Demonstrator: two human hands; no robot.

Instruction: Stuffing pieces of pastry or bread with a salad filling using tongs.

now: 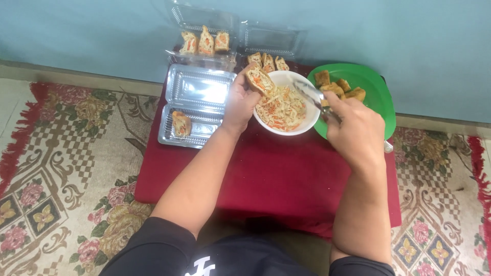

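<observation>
My left hand point(238, 105) pinches a stuffed tofu point(259, 80) over the bowl point(302, 125); my right hand point(353, 128) grips tongs point(314, 97). The tofu looks soft, crumbly and light, so I hold its fried sides gently

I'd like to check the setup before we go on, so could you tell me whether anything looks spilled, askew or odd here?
Nothing stands out. The white bowl of shredded filling sits upright on the red table, with no spill visible. The left hand holds a stuffed piece over it; the right hand holds tongs.
</observation>
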